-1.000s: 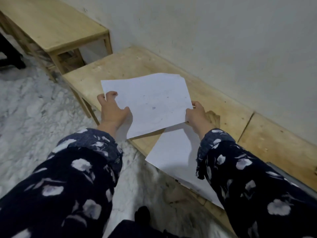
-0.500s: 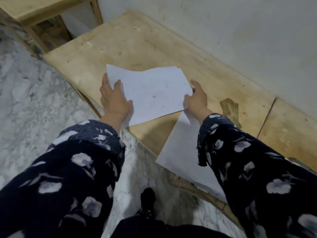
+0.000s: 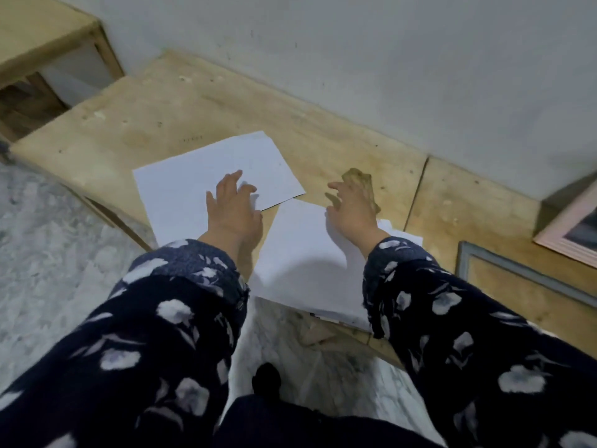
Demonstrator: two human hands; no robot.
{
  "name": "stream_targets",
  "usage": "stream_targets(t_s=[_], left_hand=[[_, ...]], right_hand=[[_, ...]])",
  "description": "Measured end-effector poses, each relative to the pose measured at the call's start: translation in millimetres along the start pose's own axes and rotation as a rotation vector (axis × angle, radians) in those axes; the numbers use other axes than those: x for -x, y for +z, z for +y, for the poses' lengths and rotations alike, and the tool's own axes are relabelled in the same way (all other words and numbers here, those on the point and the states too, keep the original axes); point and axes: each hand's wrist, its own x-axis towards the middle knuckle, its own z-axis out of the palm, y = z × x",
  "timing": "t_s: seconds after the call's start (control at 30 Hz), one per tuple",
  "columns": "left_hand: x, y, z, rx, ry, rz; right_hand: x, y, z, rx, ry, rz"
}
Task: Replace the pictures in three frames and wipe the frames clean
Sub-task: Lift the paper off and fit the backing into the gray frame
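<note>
Paper on the bench: two white sheets are lying on the wooden bench [image 3: 155, 101], so the pictures are out of their frames right now. The far sheet [image 3: 200, 176] is sitting flat; the near sheet [image 3: 300, 253] is hanging over the front edge.
Left hand: the left hand [image 3: 234, 211] is hovering on or just over the far sheet, fingers spread and loosely bent, gripping nothing.
Right hand: the right hand [image 3: 350, 210] is reaching over the near sheet, fingers spread too, holding nothing.
Frames: the pink frame [image 3: 568, 234] and the grey frame [image 3: 517, 273] are waiting off to the right, well apart from both hands.
Risk: honestly that near sheet is looking ready to slide onto the floor if a sleeve is dragging across it. Pressing could also be creasing the paper.
Count: two sheets for sure, maybe more stacked under the near one, can't tell. Two frames showing, third not in view. No cloth that I'm seeing.
</note>
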Motion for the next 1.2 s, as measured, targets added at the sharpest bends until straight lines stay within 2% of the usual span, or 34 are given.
stream_targets(t_s=[0.17, 0.3, 0.47, 0.67, 0.83, 0.9, 0.97, 1.07, 1.13, 1.2], left_hand=[[14.7, 23.7, 65.5, -0.037, 0.093, -0.209], [32.0, 34.5, 92.5, -0.164, 0.139, -0.307], [49.7, 45.0, 104.5, -0.202, 0.081, -0.371], [50.2, 43.7, 107.5, -0.212, 0.034, -0.327], [53.5, 45.2, 101.5, 0.007, -0.12, -0.135], [55.0, 40.3, 103.3, -0.047, -0.149, -0.117], [50.0, 35.0, 104.8, -0.045, -0.114, -0.028], [35.8, 23.7, 105.9, 0.219, -0.078, 0.086], [28.4, 14.5, 118.3, 0.414, -0.047, 0.038], [26.6, 7.5, 137.5, 0.508, 0.02, -0.013]], right_hand=[[42.4, -37.7, 61.1, 0.217, 0.188, -0.039], [67.8, -45.6, 103.1, 0.208, 0.337, -0.134], [86.8, -37.9, 125.4, 0.161, 0.31, -0.155], [94.1, -31.1, 109.7, 0.041, 0.205, 0.205], [88.1, -27.9, 99.2, -0.346, 0.308, 0.266], [88.0, -37.6, 92.3, -0.421, 0.311, 0.3], [88.7, -52.3, 88.6, -0.48, 0.306, 0.345], [84.8, -74.5, 98.3, -0.449, 0.293, 0.375], [86.7, -93.2, 110.2, -0.386, 0.332, 0.332], [93.7, -111.5, 122.9, -0.353, 0.386, 0.336]])
